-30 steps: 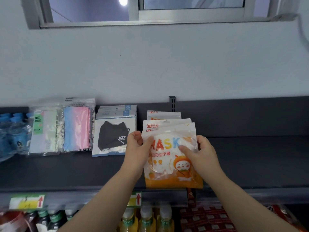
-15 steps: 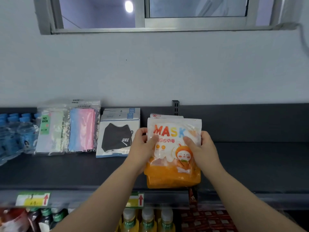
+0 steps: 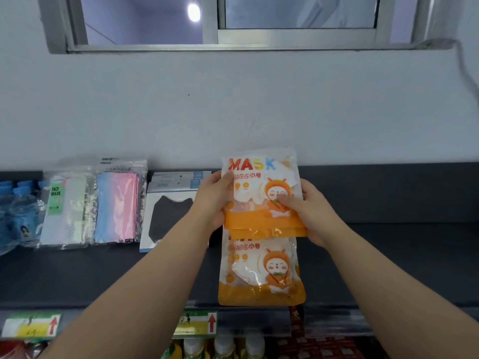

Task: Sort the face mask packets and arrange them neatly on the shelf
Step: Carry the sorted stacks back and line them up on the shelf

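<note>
Since one orange packet point(image 3: 261, 270) has come free and is now lying flat near the shelf point(image 3: 388, 255) front, the left hand point(image 3: 212, 200) and right hand point(image 3: 311, 213) are clamping the remaining orange stack point(image 3: 261, 193) above it, meaning regrouping is pending.

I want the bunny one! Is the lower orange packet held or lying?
The lower packet lies flat on the shelf; left hand and right hand grip upper packets.
</note>
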